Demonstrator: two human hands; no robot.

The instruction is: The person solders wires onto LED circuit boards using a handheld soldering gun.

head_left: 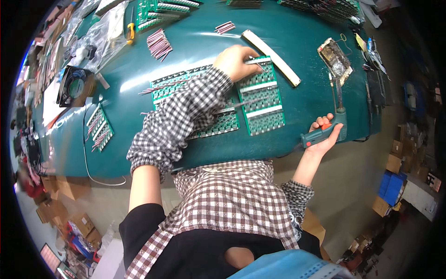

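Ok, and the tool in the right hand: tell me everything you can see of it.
The soldering gun is pistol-shaped, with a teal-green plastic-looking body and an orange trigger part under the fingers. A thin dark metal rod rises from its front end toward the far side of the table, ending near a metal stand. The right hand grips it by the handle, at the near right edge of the green table, clear of the circuit boards. Its tip is too small to judge.

Clear plastic bags (100,32), crumpled, table's far left. Brown cardboard boxes (69,218), floor lower left. Brown cartons (395,160) and blue boxes (392,186), floor at right.
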